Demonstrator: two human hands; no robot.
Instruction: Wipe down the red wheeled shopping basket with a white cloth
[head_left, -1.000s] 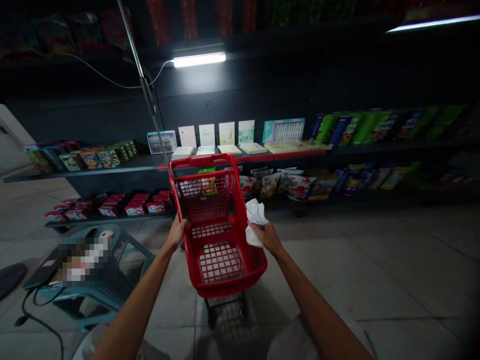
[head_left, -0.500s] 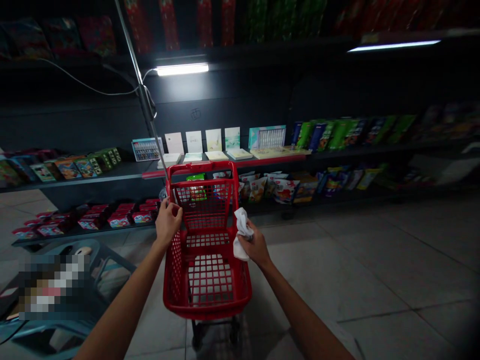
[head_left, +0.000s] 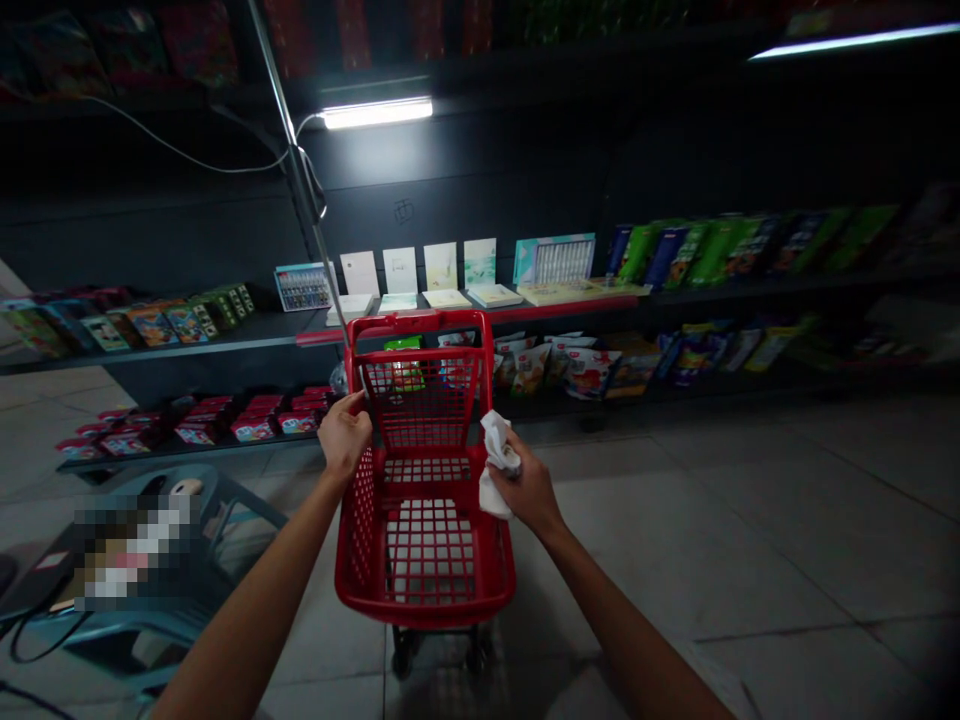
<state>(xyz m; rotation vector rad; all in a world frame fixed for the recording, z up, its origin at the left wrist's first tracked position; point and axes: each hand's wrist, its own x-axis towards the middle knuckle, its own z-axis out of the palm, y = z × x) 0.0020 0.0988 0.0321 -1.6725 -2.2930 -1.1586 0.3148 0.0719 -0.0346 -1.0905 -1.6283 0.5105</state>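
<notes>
Head view: red shopping cart (head_left: 424, 520) stands on tiled floor (head_left: 712, 560), facing dark shelves (head_left: 225, 340) of packaged goods. Left hand (head_left: 343, 437) clenched on cart's left rim near upright back grid. Right hand (head_left: 525, 487) at right rim, fingers closed around crumpled white cloth (head_left: 495, 462). Blue plastic stool (head_left: 217, 520) to left.

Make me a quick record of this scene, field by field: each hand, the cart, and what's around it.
Left: left hand grips the left rim of the red cart
Right: right hand holds a white cloth at the cart's right rim
Cart: stands on the tiled floor, facing the shelves
Shelves: packaged goods, lit by a tube lamp
Left of cart: blue stool
</notes>
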